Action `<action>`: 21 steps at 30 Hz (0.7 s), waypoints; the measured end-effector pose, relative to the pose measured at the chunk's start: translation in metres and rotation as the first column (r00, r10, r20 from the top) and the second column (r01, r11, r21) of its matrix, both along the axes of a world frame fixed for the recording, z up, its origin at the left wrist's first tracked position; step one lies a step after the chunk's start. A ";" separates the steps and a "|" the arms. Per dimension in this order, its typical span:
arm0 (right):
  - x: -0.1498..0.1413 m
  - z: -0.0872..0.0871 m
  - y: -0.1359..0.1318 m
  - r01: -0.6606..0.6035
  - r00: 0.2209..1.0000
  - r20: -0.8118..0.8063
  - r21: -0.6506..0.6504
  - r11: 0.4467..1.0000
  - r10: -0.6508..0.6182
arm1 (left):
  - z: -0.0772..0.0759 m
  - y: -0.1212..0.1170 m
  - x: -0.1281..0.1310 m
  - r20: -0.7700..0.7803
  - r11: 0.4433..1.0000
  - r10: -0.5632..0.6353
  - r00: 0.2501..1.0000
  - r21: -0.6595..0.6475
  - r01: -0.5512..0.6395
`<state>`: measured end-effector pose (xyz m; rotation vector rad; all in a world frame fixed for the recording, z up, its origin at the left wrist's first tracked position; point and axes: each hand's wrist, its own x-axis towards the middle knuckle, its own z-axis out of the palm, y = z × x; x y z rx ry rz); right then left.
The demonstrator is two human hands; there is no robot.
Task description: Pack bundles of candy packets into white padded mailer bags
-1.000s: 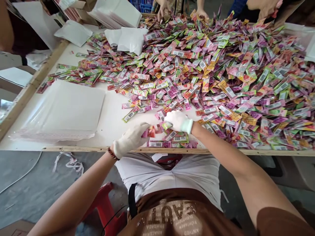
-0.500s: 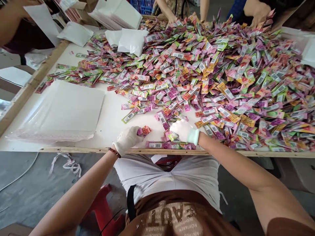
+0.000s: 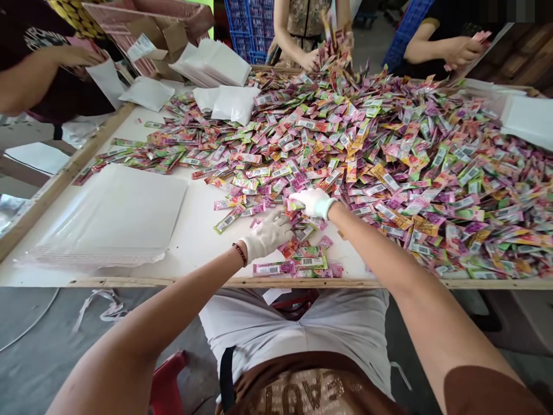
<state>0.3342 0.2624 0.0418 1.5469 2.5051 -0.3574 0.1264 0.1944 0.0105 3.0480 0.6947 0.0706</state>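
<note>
Stick-shaped sachets (image 3: 311, 124) in pink, purple, green and orange lie in a wide heap on the table. My left hand (image 3: 271, 233), in a white glove, is open with its fingers stretched out over a few loose sachets. Up and to the right of it, at the near edge of the heap, is my right hand (image 3: 314, 204), also gloved. Its fingers are closed on a greenish sachet (image 3: 295, 204), partly hidden by them. Between my hands and the table's front edge is a small group of sachets (image 3: 311, 261), some laid flat side by side.
A stack of clear-and-white bags (image 3: 125, 213) lies on the left. White pouches (image 3: 235, 104) rest on the heap, with more bags (image 3: 216, 62) behind. A wooden rim (image 3: 173, 282) edges the table. Co-workers' hands (image 3: 311, 60) are at the far side.
Both hands have moved forward, the left also rightward. My left hand has let go of its reddish sachet and opened. A green sachet now lies in the front group. The view has tilted up.
</note>
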 end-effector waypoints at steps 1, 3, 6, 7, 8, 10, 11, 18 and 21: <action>-0.005 -0.002 0.004 0.025 1.000 0.019 -0.015 1.000 -0.025 | -0.003 0.000 0.001 0.003 1.000 0.011 1.000 -0.001 -0.011; -0.011 -0.003 0.006 0.065 0.998 0.006 -0.008 0.998 -0.065 | -0.009 -0.005 -0.003 0.034 0.998 0.048 0.998 -0.028 -0.047; -0.007 0.005 0.002 0.091 0.995 -0.049 0.043 0.995 -0.089 | -0.012 -0.018 -0.026 0.110 0.986 0.148 0.983 -0.092 -0.138; -0.003 0.009 -0.001 0.100 0.993 -0.064 0.062 0.993 -0.096 | -0.012 -0.022 -0.036 0.135 0.977 0.198 0.971 -0.110 -0.183; 0.002 0.013 -0.006 0.118 0.990 -0.085 0.077 0.990 -0.111 | -0.010 -0.025 -0.046 0.160 0.964 0.254 0.954 -0.124 -0.235; 0.012 0.019 -0.016 0.184 0.971 -0.165 0.068 0.981 -0.171 | -0.006 -0.023 -0.064 0.214 0.926 0.374 0.903 -0.145 -0.349; 0.016 0.020 -0.022 0.227 0.952 -0.218 0.035 0.973 -0.214 | -0.004 -0.019 -0.070 0.239 0.902 0.429 0.871 -0.156 -0.401; 0.025 -0.017 -0.055 0.396 0.907 -0.087 -0.152 0.905 -0.412 | -0.003 0.026 -0.063 0.071 0.745 0.650 0.757 -0.256 -0.616; 0.027 -0.034 -0.061 0.392 0.911 -0.098 -0.097 0.915 -0.400 | -0.008 0.030 -0.056 0.020 0.735 0.665 0.747 -0.197 -0.649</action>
